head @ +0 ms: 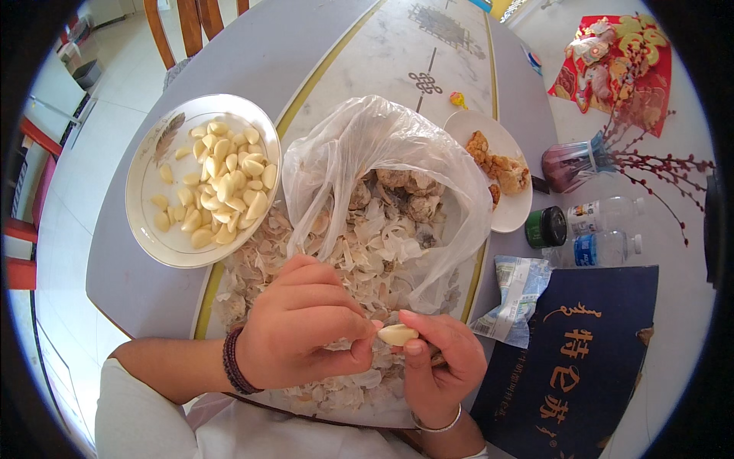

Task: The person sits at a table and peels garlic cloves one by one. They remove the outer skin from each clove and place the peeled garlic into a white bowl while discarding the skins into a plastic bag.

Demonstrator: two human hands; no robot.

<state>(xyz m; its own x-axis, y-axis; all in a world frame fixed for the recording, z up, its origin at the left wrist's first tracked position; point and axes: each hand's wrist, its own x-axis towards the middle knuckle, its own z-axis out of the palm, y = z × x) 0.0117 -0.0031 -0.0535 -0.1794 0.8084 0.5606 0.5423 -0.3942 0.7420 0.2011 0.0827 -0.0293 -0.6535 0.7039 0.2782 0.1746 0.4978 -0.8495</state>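
Between the thumb and forefinger of my right hand is a peeled garlic clove. My left hand meets the clove's left tip with its thumb and forefinger pinched together; whether a bit of skin is between them cannot be seen. Something brownish, perhaps unpeeled garlic, shows partly under my right fingers. Loose garlic skins lie beneath and beyond both hands. A clear plastic bag stands open behind them, with whole garlic bulbs inside. Many peeled cloves fill much of a white plate at the left.
Right of the bag, a smaller plate holds fried food pieces. Beyond it are a dark-lidded jar, plastic bottles and a vase of berry twigs. A crumpled wrapper touches a dark blue box at the right.
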